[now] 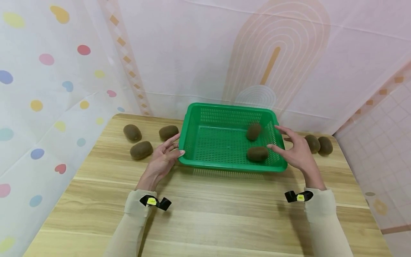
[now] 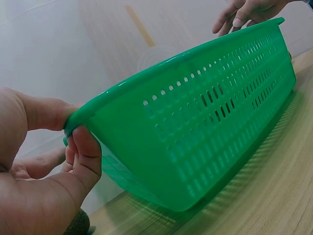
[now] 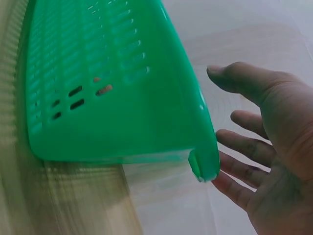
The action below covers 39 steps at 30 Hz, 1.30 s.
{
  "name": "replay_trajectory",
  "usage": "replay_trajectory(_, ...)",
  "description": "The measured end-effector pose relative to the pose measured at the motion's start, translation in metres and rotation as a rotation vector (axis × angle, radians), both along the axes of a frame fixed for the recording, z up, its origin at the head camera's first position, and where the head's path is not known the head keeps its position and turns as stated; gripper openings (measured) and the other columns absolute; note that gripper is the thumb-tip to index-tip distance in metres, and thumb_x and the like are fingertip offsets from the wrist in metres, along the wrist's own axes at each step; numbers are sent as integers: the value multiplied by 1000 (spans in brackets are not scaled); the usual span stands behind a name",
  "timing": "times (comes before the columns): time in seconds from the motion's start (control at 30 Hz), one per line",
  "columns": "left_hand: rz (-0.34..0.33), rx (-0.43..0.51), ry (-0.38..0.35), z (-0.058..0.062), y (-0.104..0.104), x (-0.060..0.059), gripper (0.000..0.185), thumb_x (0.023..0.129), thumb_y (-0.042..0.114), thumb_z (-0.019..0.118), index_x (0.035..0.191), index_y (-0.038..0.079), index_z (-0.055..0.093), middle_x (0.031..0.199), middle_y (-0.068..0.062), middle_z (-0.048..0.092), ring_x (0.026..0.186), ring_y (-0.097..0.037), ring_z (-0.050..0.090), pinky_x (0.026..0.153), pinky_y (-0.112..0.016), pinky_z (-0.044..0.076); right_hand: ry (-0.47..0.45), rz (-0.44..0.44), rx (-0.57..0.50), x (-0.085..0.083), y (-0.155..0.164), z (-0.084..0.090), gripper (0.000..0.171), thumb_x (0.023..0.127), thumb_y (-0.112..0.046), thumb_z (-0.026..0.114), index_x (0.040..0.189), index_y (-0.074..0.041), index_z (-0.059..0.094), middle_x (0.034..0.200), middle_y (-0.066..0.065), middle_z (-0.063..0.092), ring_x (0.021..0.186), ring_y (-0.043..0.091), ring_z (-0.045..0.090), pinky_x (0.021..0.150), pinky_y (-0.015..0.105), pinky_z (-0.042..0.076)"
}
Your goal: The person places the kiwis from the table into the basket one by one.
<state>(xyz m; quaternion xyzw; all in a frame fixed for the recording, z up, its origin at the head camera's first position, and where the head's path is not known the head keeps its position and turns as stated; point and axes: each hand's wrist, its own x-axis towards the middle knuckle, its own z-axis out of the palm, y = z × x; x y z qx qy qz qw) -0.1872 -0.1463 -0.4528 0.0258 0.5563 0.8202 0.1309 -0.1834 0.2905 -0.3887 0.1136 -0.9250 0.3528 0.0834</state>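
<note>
On the wooden table (image 1: 205,214), toward its far edge, sits a green perforated basket (image 1: 224,142) with two kiwis inside — one (image 1: 253,131) near the right wall, another (image 1: 257,153) close to the near right corner. At the basket's near left corner the left hand (image 1: 163,159) holds the rim: the left wrist view shows the thumb lying over the top of the rim and a finger (image 2: 85,152) curled up against its underside, so the rim is pinched between them. The right hand (image 1: 297,150) is at the basket's right side, fingers spread and nearly straight, gripping nothing — the right wrist view shows the fingertips (image 3: 230,183) just beside the basket's corner, and whether they touch it cannot be told. Three kiwis lie on the table left of the basket, the nearest (image 1: 141,150) just beyond the left hand. Two more (image 1: 318,144) lie right of the basket, behind the right hand.
</note>
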Motion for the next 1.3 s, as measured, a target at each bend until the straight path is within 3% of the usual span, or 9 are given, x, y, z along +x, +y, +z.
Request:
replay_trajectory(0.23, 1, -4, 1, 0, 0, 0, 76, 94, -14, 59, 162, 9, 30, 116, -2, 59, 107, -11, 61, 86, -20, 57, 36, 4, 19, -3, 9, 1, 80, 90, -29, 80, 158, -15, 40, 162, 16, 40, 147, 44, 37, 113, 65, 37)
replay_trajectory(0.5, 4, -1, 0, 0, 1, -1, 76, 94, -14, 58, 161, 9, 31, 115, -2, 59, 106, -11, 61, 85, -20, 57, 17, -42, 27, -3, 20, 2, 90, 89, -32, 81, 163, -19, 31, 170, 12, 24, 154, 46, 23, 115, 75, 25)
replay_trajectory(0.63, 3, -2, -3, 0, 1, 0, 77, 94, -14, 58, 162, 9, 30, 115, -2, 58, 105, -10, 61, 84, -20, 57, 20, -59, 14, -3, 26, 2, 92, 88, -32, 81, 163, -18, 29, 171, 11, 22, 155, 46, 21, 116, 75, 22)
replay_trajectory(0.87, 1, -1, -5, 0, 1, 0, 76, 94, -14, 58, 162, 9, 30, 114, -1, 58, 103, -9, 61, 83, -19, 57, -6, -96, 7, -3, 36, 1, 96, 90, -35, 79, 165, -23, 21, 172, 11, 20, 155, 45, 22, 113, 74, 29)
replay_trajectory(1.1, 2, -6, -5, -1, 2, -2, 76, 95, -14, 58, 161, 10, 31, 114, -1, 58, 103, -9, 61, 83, -19, 56, -47, -139, -23, -5, 46, 0, 99, 92, -39, 77, 167, -22, 15, 173, 13, 14, 156, 47, 16, 117, 76, 19)
replay_trajectory(1.3, 2, 0, -7, -2, 2, -3, 76, 94, -14, 59, 161, 9, 32, 114, -1, 59, 104, -9, 61, 84, -19, 57, -53, -184, -32, -7, 56, -4, 100, 92, -40, 75, 167, -19, 12, 172, 17, 13, 156, 48, 15, 117, 77, 18)
